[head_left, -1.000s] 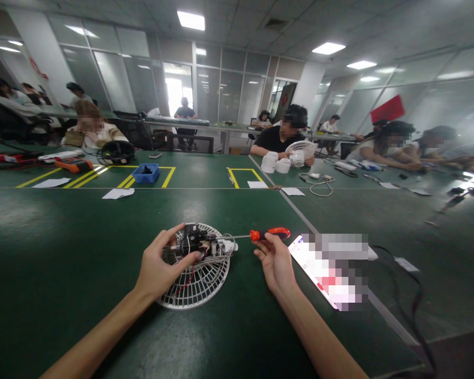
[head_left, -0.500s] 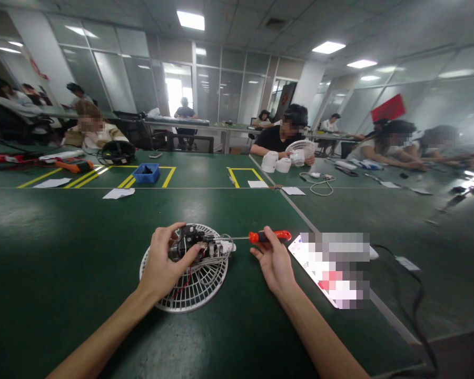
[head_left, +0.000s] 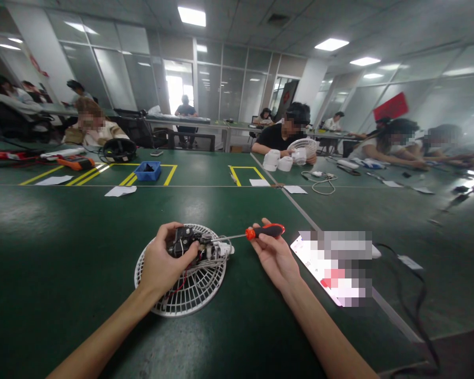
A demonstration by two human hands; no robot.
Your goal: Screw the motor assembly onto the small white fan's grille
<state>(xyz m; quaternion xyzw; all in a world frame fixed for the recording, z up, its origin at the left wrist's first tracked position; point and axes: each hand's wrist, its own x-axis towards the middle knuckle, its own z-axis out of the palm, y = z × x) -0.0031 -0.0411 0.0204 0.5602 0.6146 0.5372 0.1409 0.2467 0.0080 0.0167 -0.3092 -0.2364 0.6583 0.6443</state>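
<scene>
My left hand is closed around a black fan motor, fingers on its far side and thumb on the near side. Under the motor lies a round white fan grille on the green table, with thin wires and a white plastic part at the motor's right end. My right hand grips a red and black screwdriver by its handle. The shaft points left, nearly level, and its tip reaches in at the motor; the exact contact spot is too small to make out.
A lit phone lies right of my right hand, partly blurred, near a black cable. Further off are a blue bin, paper slips and white plastic parts. Across the table a person holds another grille.
The screwdriver handle has turned and shifted slightly left, and my right fingers have changed their hold on it. The grille has moved slightly left; my left hand still holds the motor.
</scene>
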